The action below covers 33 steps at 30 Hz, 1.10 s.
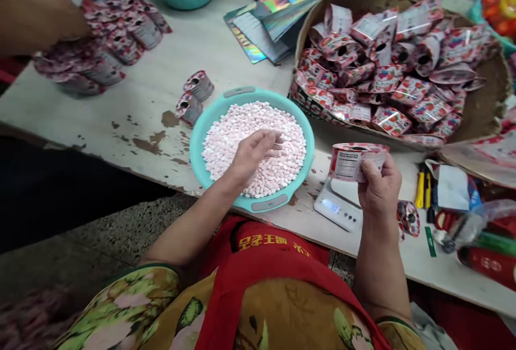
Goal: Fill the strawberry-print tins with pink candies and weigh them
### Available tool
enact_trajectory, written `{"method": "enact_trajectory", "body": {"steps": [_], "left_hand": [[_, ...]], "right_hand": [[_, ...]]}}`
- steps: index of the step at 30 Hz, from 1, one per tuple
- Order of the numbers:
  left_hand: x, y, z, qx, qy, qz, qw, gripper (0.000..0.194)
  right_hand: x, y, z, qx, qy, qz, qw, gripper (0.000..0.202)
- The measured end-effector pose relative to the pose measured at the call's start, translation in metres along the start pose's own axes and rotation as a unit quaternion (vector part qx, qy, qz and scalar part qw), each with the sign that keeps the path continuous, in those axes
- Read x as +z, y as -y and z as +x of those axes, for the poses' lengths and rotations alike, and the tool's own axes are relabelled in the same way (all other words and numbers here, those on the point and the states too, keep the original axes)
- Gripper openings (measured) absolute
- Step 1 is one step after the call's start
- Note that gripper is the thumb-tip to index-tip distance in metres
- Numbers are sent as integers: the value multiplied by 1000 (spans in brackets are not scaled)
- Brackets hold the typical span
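My left hand (255, 155) is over a turquoise basin (194, 143) filled with small pale pink and white candies (253, 113). Its fingers are loosely bent and apart, a little blurred, and I see nothing held in them. My right hand (378, 182) pinches a red-and-white printed candy pouch (349, 164) by its side, with the nutrition label showing. The pouch is held upright over a white digital scale (337, 207) with a lit display. Whether it touches the scale I cannot tell.
A cardboard box (304, 30) heaped with similar pouches stands at the back right. Two pouches (199, 86) sit left of the basin. Another person's arm (40, 19) reaches over grouped pouches (137, 27). Cutters (420, 190), a pouch and a red bottle (487, 264) lie right of the scale.
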<state>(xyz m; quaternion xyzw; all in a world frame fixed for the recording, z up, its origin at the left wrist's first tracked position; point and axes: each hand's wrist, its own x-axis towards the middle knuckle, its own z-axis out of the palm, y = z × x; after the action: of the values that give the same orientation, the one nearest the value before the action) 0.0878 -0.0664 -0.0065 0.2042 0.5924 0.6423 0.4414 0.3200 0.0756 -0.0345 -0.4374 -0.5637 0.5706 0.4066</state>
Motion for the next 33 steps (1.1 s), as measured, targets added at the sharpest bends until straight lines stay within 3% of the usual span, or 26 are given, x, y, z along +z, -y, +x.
{"method": "enact_trajectory", "body": {"steps": [2,5,7,10,14,18,20,23,26,28,31,33], "left_hand": [[11,0,6,-75,1,-176,982,52],[21,0,15,-134,17,-293,946,56],[22,2,17,-137,2,-317,938,51],[20,5,19,-147,-38,-338,929,38],[22,6,17,-181,-68,-369,909,17],[26,-2,16,-183,-57,-362,912,6],[20,-7,14,-179,-38,-333,925,6],[2,-11,10,-131,-4,-213,968,13],[-19,-10,9,-31,-8,-51,998,17],[-31,-7,11,-31,4,-25,999,18],[-41,-5,14,-90,23,-86,992,22],[-42,-5,16,-104,15,-115,988,21]], "right_hand": [[34,27,5,40,145,-19,988,49],[81,51,12,102,302,-66,945,48],[97,56,15,120,335,-78,931,50],[98,51,15,128,328,-87,932,51],[87,42,7,121,315,-73,938,49],[74,33,-7,81,286,-18,955,57],[59,26,-15,63,244,-5,968,62],[20,12,-21,32,120,-12,992,65],[-26,-8,-20,0,-1,-107,994,59],[-51,-21,-18,-9,-42,-198,979,53],[-75,-33,-18,8,-38,-289,957,51],[-85,-26,-13,-10,-20,-327,945,55]]}}
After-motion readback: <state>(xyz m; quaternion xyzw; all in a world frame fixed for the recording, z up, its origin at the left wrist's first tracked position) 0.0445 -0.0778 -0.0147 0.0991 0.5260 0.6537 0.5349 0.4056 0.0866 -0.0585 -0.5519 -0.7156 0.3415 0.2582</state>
